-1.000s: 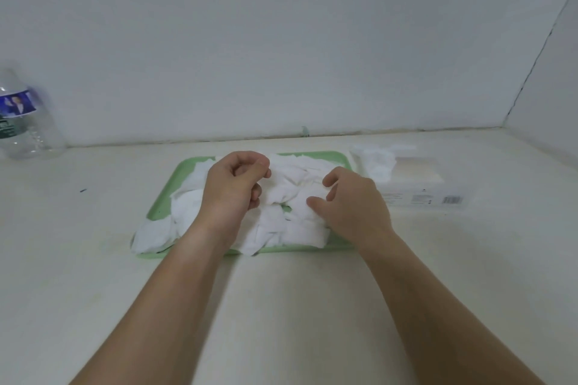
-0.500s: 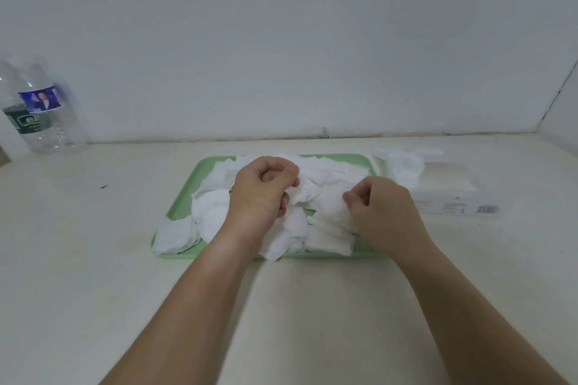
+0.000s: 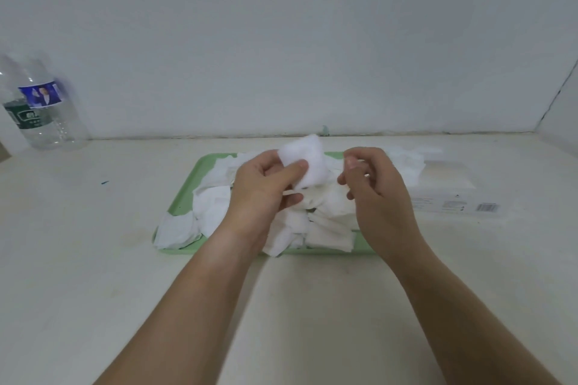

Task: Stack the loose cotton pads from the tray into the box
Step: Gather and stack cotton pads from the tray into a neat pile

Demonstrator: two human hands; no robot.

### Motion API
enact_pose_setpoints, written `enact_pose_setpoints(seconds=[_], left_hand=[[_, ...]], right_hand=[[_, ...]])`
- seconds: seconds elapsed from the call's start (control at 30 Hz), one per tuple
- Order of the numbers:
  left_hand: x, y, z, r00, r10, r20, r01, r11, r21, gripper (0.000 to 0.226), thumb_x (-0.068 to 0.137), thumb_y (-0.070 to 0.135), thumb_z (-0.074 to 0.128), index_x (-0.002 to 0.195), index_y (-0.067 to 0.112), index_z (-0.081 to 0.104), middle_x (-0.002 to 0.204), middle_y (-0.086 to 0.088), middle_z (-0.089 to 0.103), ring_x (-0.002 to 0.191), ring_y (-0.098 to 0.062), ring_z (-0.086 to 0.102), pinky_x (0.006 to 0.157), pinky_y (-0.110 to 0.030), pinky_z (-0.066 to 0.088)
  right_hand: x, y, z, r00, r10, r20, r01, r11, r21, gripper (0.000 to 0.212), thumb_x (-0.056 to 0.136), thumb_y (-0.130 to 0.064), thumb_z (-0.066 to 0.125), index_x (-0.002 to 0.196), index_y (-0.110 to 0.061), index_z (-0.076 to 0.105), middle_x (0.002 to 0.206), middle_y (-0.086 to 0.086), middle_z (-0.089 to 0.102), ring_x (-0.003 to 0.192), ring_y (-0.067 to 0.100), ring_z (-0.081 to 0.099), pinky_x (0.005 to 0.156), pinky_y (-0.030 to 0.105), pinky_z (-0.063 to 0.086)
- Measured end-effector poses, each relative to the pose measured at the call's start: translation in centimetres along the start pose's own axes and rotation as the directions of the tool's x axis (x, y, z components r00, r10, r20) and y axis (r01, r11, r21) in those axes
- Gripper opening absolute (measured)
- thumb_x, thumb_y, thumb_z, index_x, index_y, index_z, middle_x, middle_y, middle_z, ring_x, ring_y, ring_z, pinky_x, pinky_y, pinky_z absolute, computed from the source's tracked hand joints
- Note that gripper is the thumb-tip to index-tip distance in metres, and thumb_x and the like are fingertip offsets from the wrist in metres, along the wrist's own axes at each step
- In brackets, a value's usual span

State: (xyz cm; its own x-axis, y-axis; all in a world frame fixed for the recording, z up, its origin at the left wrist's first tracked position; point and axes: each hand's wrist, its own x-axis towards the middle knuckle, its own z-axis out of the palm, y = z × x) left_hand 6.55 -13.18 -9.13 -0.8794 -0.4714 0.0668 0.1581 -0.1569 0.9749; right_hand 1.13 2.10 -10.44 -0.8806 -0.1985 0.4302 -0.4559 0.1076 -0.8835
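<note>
Head cam: cotton pad (image 3: 309,153) pinched upright btw thumb & fingers of our left hand (image 3: 259,194), above the pile (image 3: 325,228) on the tray (image 3: 184,197). Right hand (image 3: 381,197) just beside it, loosely curled, empty. Box (image 3: 453,194) lies beyond our right hand, long axis left-right, so that hand's nearer.

Looks like a bare indoor nook, not clearly home or workplace. Plain white walls (image 3: 281,40) all round, meeting in a dark-seamed corner at far right. Cream counter (image 3: 93,259) butted against the back wall, faintly scuffed and stained. Clear water bottle (image 3: 40,116) at the counter's far left edge.
</note>
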Motion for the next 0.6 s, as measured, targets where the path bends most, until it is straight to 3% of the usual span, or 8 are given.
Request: enact_pose_setpoints(seconds=[0.1,0.23,0.3,0.4,0.5,0.6], left_hand=[[0.8,0.4,-1.3,0.980,0.080,-0.181,-0.076,0.997,0.034,0.013,0.090,0.013,0.069,0.100,0.005,0.069,0.088,-0.005,0.059,0.079,-0.014,0.060,0.062,-0.021,0.055],[1.3,0.6,-2.3,0.939,0.114,-0.324,-0.116,0.993,0.011,0.016,0.090,0.010,0.063,0.103,0.003,0.068,0.089,-0.002,0.063,0.077,-0.012,0.061,0.063,-0.021,0.055],[1.4,0.7,-2.5,0.931,0.095,-0.354,-0.111,0.993,-0.026,0.017,0.090,0.009,0.062,0.104,0.004,0.067,0.088,-0.001,0.064,0.076,-0.011,0.063,0.064,-0.021,0.055],[1.6,0.6,-2.9,0.927,0.075,-0.368,-0.102,0.993,-0.055,0.012,0.090,0.010,0.062,0.101,0.006,0.067,0.088,-0.001,0.064,0.074,-0.010,0.064,0.065,-0.020,0.054],[1.6,0.5,-2.7,0.926,0.062,-0.373,-0.090,0.994,-0.058,0.009,0.091,0.010,0.062,0.098,0.007,0.067,0.087,-0.001,0.065,0.072,-0.009,0.064,0.065,-0.021,0.055],[1.5,0.3,-2.5,0.930,0.063,-0.363,-0.084,0.996,-0.042,0.005,0.091,0.009,0.062,0.094,0.007,0.066,0.081,0.001,0.063,0.065,-0.005,0.062,0.065,-0.021,0.056]], right_hand=[[0.6,0.8,0.1,0.999,-0.008,-0.048,0.001,0.989,-0.150,0.014,0.099,-0.026,0.053,0.109,-0.026,0.062,0.092,-0.009,0.062,0.065,0.006,0.054,0.070,0.025,0.046],[1.7,1.2,0.9,0.986,0.031,0.165,0.044,0.902,-0.430,0.008,0.094,-0.032,0.059,0.093,-0.032,0.068,0.095,-0.016,0.064,0.069,0.002,0.057,0.070,0.024,0.046],[1.8,0.9,1.6,0.970,0.043,0.238,0.089,0.852,-0.516,0.006,0.091,-0.036,0.063,0.095,-0.035,0.067,0.096,-0.018,0.065,0.077,0.000,0.056,0.072,0.025,0.046],[1.7,0.7,2.8,0.943,0.012,0.333,0.208,0.761,-0.615,0.031,0.083,-0.043,0.071,0.111,-0.033,0.064,0.109,-0.014,0.057,0.096,0.009,0.053,0.085,0.032,0.047],[1.7,0.7,4.2,0.954,-0.001,0.300,0.212,0.708,-0.673,0.036,0.086,-0.040,0.065,0.118,-0.027,0.058,0.114,-0.006,0.055,0.105,0.018,0.051,0.090,0.038,0.046],[1.9,0.6,5.3,0.968,0.031,0.248,0.144,0.742,-0.655,0.030,0.091,-0.028,0.057,0.120,-0.021,0.052,0.107,-0.003,0.058,0.101,0.022,0.054,0.086,0.041,0.048]])
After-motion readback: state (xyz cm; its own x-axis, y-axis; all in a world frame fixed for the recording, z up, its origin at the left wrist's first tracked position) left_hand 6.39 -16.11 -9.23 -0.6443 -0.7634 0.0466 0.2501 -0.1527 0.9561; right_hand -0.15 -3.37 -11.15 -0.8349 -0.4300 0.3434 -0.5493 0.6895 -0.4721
